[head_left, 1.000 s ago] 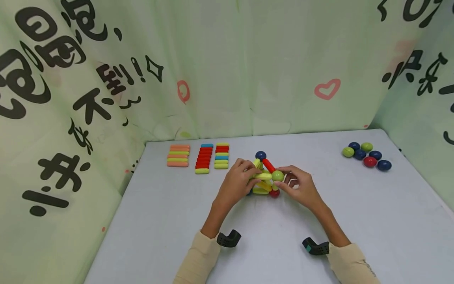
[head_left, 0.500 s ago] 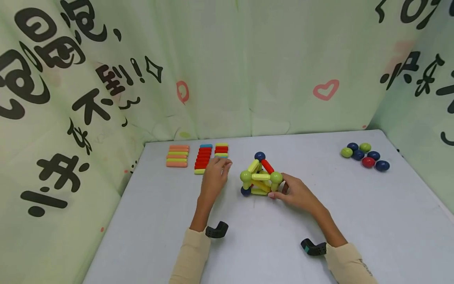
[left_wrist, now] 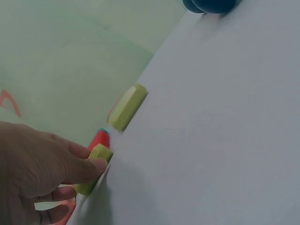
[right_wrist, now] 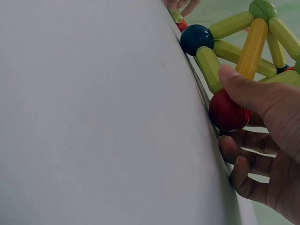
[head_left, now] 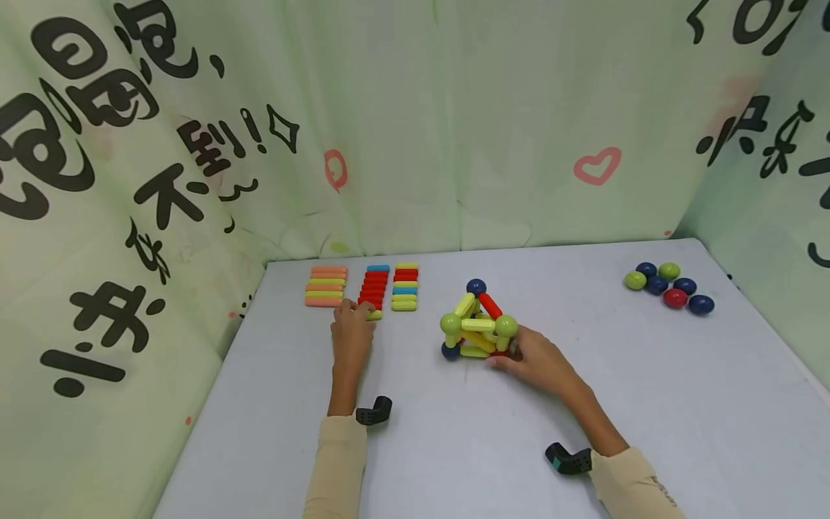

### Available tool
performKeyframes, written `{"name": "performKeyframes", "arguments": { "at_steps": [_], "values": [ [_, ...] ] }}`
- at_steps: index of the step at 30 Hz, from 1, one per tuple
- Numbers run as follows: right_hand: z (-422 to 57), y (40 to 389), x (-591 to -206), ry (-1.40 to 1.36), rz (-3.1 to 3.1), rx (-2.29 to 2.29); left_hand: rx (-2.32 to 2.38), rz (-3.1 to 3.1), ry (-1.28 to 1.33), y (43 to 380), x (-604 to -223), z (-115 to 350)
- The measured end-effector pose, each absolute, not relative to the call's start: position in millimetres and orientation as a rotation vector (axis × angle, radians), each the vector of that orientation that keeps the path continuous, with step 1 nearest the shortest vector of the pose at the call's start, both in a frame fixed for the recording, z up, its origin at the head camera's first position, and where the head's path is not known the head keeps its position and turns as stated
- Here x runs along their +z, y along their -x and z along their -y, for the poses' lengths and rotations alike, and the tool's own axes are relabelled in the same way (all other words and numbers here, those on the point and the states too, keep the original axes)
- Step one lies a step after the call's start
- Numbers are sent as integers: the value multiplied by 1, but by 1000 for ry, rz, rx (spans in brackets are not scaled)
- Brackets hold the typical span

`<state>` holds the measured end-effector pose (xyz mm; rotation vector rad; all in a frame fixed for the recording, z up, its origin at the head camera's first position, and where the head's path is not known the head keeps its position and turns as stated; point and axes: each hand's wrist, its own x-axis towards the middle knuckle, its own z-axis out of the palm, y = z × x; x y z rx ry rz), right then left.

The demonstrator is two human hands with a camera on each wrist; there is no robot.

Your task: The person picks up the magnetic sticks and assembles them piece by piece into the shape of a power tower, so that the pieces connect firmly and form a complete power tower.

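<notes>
A frame built of magnetic rods and balls [head_left: 478, 325] stands mid-table, with green balls on its upper front corners and a blue ball at its peak. My right hand [head_left: 541, 360] grips the red ball [right_wrist: 228, 111] at its lower right corner, thumb on top and index finger behind. At the middle row of rods [head_left: 374, 285], mostly red, my left hand [head_left: 352, 331] pinches the nearest yellow-green rod [left_wrist: 96, 171] between thumb and index finger. Its other fingers hang curled below, beside an orange rod in the left wrist view.
To the left lies a row of orange and yellow-green rods [head_left: 326, 286]. A row of mixed rods [head_left: 405, 286] sits right of the middle one. Several loose balls [head_left: 671, 286] in blue, green and red lie at the far right. A printed curtain [head_left: 454, 130] hangs behind the table.
My left hand has left the frame and moved left to the middle row, where it now pinches a yellow-green rod. My right hand has shifted down from the green ball to the red one.
</notes>
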<state>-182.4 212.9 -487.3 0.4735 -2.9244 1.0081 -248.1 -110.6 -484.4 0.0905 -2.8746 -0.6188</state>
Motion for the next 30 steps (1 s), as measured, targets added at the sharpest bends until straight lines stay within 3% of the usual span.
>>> {"name": "performKeyframes", "arguments": {
  "at_steps": [8,13,20,30],
  "values": [
    [-211,184,-489,-508,2896,1043,-607,2951,-64,250,-486,114],
    [-210,185,-488,-522,2876,1075,-1030,2816,85,252,-477,106],
    [-209,184,-493,-511,2851,1092,-1559,2594,360,251,-450,67],
    [-199,186,-493,-348,2881,1011,-1604,2556,672,278,-407,18]
  ]
}}
